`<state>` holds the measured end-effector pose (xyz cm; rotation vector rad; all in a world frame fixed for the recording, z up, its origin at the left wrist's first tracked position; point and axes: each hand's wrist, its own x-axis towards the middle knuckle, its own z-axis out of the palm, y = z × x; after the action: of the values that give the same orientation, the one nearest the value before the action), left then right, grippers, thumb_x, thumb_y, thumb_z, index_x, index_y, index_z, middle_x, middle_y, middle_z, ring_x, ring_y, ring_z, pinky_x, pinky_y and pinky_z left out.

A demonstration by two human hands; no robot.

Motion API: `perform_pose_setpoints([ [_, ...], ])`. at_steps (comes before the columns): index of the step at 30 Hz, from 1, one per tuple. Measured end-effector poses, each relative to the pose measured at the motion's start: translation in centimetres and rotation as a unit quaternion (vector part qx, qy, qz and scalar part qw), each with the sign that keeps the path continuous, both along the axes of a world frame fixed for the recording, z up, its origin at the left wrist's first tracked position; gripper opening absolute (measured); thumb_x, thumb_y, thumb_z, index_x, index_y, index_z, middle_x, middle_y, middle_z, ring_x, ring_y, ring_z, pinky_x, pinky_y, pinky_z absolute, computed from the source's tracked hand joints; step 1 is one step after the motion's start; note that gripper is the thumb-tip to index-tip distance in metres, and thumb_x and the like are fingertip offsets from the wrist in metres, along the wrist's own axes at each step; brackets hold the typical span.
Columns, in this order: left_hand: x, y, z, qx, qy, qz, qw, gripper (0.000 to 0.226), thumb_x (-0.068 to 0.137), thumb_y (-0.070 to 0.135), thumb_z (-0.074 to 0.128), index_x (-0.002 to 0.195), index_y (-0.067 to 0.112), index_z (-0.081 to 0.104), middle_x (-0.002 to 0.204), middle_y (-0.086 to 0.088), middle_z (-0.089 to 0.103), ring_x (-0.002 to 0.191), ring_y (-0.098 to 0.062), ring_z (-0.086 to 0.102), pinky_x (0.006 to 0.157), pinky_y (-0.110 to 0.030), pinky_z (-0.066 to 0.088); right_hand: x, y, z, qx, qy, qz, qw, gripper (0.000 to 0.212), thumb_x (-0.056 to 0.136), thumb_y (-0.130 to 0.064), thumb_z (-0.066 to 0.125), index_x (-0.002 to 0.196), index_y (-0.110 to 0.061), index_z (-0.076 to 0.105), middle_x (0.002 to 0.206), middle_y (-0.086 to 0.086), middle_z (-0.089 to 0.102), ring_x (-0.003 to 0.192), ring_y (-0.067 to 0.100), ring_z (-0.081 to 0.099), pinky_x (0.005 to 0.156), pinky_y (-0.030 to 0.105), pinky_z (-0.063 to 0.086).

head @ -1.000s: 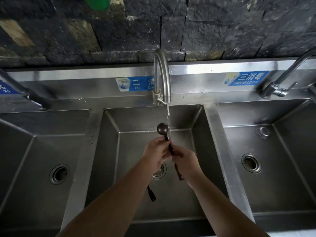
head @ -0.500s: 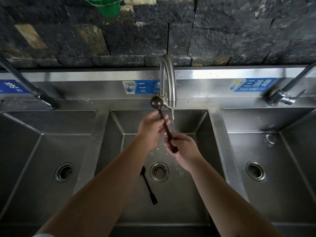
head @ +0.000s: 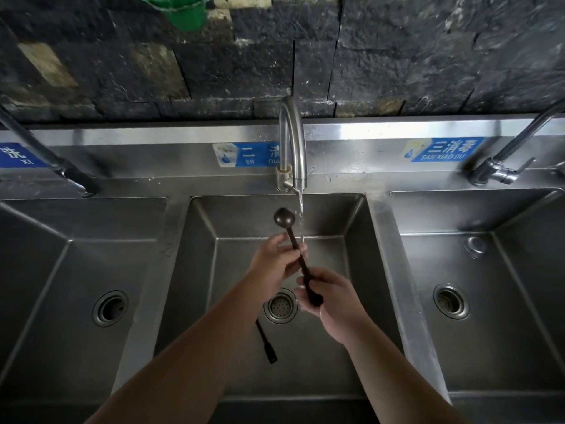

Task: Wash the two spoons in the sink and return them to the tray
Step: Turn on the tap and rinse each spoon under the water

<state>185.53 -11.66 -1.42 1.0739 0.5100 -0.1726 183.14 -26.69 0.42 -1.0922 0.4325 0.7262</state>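
Observation:
A dark wooden spoon [head: 292,237] stands nearly upright over the middle sink basin [head: 232,258], bowl up and just left of the water stream from the faucet [head: 293,148]. My left hand [head: 275,261] pinches the upper part of its handle. My right hand [head: 331,296] grips the lower end. Water runs onto the handle between my hands. A second dark spoon [head: 266,341] lies on the basin floor beside the drain [head: 280,306], its bowl hidden under my left forearm. No tray is in view.
Steel basins lie to the left [head: 76,270] and right [head: 489,270], each with its own drain and faucet. Blue labels run along the backsplash. A dark stone wall rises behind, with a green container [head: 180,10] at the top edge.
My hands moved up toward the spout with the spoon, then came down a little. The spoon's bowl went from under the stream to its left. The right hand slid to the handle's end.

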Motion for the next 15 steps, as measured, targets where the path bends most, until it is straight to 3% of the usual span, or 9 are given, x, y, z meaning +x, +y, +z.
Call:
perform_pose_setpoints([
  [2, -1.0, -1.0, -0.9, -0.012, 0.018, -0.005, 1.000, 0.036, 0.087, -0.007, 0.058, 0.115, 0.015, 0.061, 0.097, -0.012, 0.074, 0.088, -0.021, 0.072, 0.068, -0.027, 0.057, -1.5, -1.2, -0.5, 0.003, 0.030, -0.020, 0.999, 0.026, 0.096, 0.011, 0.042, 0.102, 0.006, 0.067, 0.090, 0.023, 0.068, 0.072, 0.028, 0.069, 0.069, 0.039, 0.060],
  [6, -2.6, -2.7, -2.3, -0.052, 0.042, -0.003, 0.998, 0.042, 0.088, -0.010, 0.055, 0.125, 0.009, 0.054, 0.094, -0.014, 0.072, 0.084, -0.024, 0.071, 0.070, -0.031, 0.057, -4.2, -3.3, -0.9, -0.006, 0.073, -0.034, 0.997, 0.026, 0.096, 0.006, 0.046, 0.100, 0.001, 0.072, 0.085, 0.021, 0.072, 0.072, 0.027, 0.069, 0.068, 0.038, 0.059],
  [10, -3.6, -3.3, -3.1, -0.037, 0.066, 0.001, 0.997, 0.027, 0.090, -0.008, 0.052, 0.115, 0.000, 0.057, 0.094, -0.013, 0.068, 0.082, -0.020, 0.069, 0.068, -0.028, 0.056, -6.2, -4.4, -0.9, -0.048, 0.075, -0.016, 0.996, 0.026, 0.095, 0.005, 0.047, 0.097, -0.001, 0.072, 0.086, 0.020, 0.073, 0.070, 0.026, 0.070, 0.066, 0.037, 0.059],
  [15, -4.4, -3.2, -3.5, -0.024, 0.096, 0.019, 0.995, 0.026, 0.090, -0.006, 0.054, 0.113, 0.003, 0.062, 0.090, -0.011, 0.070, 0.081, -0.020, 0.070, 0.070, -0.031, 0.055, -7.7, -4.8, -0.4, -0.077, 0.082, -0.011, 0.994, 0.022, 0.096, 0.005, 0.048, 0.104, 0.000, 0.067, 0.090, 0.022, 0.073, 0.070, 0.026, 0.069, 0.062, 0.035, 0.059],
])
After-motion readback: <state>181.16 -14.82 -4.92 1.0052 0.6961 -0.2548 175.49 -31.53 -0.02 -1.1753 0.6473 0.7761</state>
